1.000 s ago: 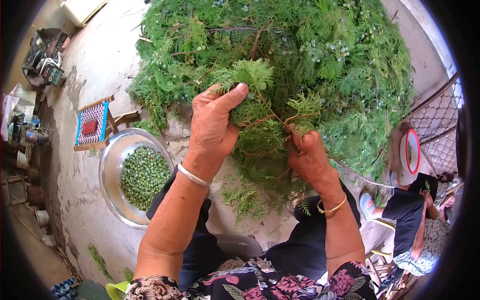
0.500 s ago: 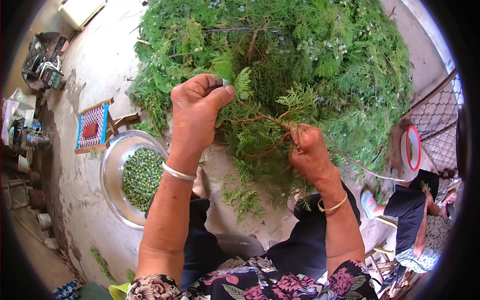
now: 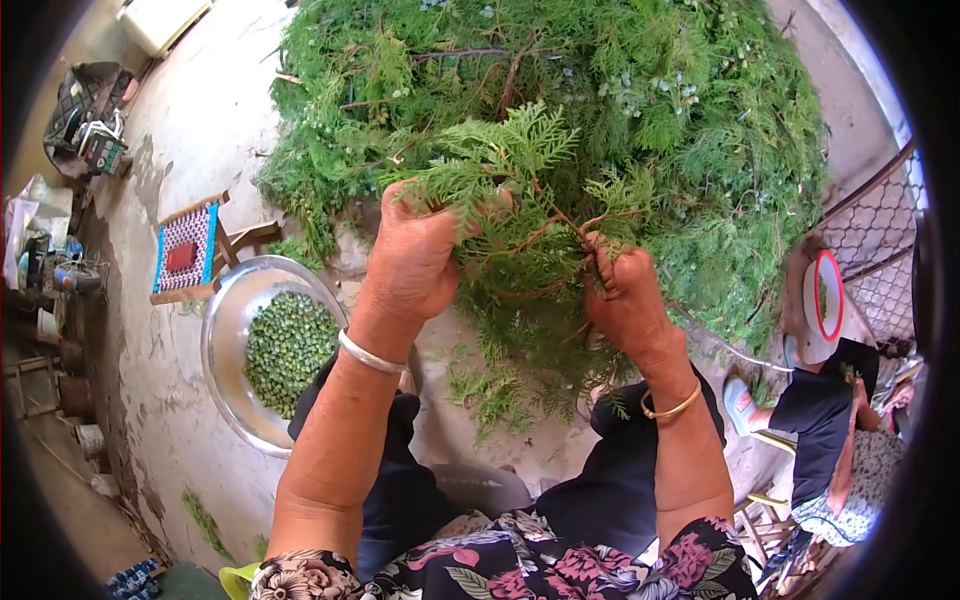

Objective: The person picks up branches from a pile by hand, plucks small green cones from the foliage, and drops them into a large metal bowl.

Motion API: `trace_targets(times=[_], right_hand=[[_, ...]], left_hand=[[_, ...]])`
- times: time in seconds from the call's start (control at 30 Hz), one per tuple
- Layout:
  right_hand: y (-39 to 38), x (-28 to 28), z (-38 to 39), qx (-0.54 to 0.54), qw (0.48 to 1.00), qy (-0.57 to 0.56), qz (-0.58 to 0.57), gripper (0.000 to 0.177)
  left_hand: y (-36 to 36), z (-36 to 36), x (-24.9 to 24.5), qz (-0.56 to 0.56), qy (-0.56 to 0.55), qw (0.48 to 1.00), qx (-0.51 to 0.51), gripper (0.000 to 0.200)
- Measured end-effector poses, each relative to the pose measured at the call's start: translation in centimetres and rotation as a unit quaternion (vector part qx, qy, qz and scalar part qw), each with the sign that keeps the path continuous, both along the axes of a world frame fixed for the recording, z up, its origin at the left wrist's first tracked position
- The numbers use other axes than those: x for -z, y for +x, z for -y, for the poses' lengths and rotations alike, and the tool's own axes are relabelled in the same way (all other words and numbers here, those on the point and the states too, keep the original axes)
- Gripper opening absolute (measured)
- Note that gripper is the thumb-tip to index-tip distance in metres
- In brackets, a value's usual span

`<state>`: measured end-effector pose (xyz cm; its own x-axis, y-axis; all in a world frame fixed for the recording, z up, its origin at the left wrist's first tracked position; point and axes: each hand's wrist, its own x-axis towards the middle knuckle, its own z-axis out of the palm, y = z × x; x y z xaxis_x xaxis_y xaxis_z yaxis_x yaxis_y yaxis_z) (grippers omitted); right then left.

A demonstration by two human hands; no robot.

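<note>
My right hand (image 3: 628, 290) is closed round the stem of a leafy evergreen branch (image 3: 545, 235), which looks like cypress or arborvitae. At the branch's left side, my left hand (image 3: 420, 250) is closed among the flat green sprays; foliage covers its fingertips, so what exactly they pinch is partly hidden. Both hands are above my knees, in front of a large heap of cut evergreen branches (image 3: 700, 150). Left of my left forearm stands a wide metal basin (image 3: 225, 340) with many small green cones or berries (image 3: 290, 350) in it.
A low woven stool (image 3: 190, 250) stands beyond the basin. At the right a seated person (image 3: 840, 440) is near a red-rimmed white basin (image 3: 825, 300) and wire mesh (image 3: 885, 240). Loose sprigs (image 3: 490, 395) lie on the floor between my feet. Household items (image 3: 95, 130) line the left wall.
My left hand has moved down and slightly right, from holding a small sprig above the branch to among the branch's sprays. My right hand keeps its grip on the stem.
</note>
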<state>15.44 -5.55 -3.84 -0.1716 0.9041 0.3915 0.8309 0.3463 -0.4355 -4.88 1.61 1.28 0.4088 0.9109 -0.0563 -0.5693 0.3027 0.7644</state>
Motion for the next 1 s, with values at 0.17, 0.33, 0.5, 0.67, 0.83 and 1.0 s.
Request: trace_targets(times=[0.17, 0.33, 0.5, 0.67, 0.83, 1.0], right_hand=[[-0.2, -0.8, 0.0, 0.008, 1.0, 0.013, 0.019, 0.02], [-0.2, -1.1, 0.1, 0.014, 0.997, 0.04, 0.066, 0.014], [0.5, -0.9, 0.8, 0.164, 0.975, 0.052, 0.143, 0.006], [0.1, -0.7, 0.8, 0.135, 0.973, -0.01, 0.188, 0.004], [-0.8, -0.2, 0.8, 0.118, 0.975, -0.015, 0.186, 0.005], [-1.2, -0.1, 0.6, 0.103, 0.974, -0.041, 0.197, 0.005]], left_hand=[[0.0, -0.2, 0.6, 0.001, 0.027, 0.999, -0.033, 0.014], [-1.4, -1.1, -0.4, -0.411, 0.147, 0.884, -0.168, 0.019], [-7.5, -5.9, -0.3, 0.109, -0.08, 0.981, -0.136, 0.018], [-5.0, -3.8, -0.3, 0.105, -0.064, 0.992, -0.04, 0.018], [-1.4, -2.2, 0.2, 0.208, -0.021, 0.968, 0.139, 0.024], [1.1, -0.1, 0.7, 0.313, -0.236, 0.902, 0.182, 0.018]])
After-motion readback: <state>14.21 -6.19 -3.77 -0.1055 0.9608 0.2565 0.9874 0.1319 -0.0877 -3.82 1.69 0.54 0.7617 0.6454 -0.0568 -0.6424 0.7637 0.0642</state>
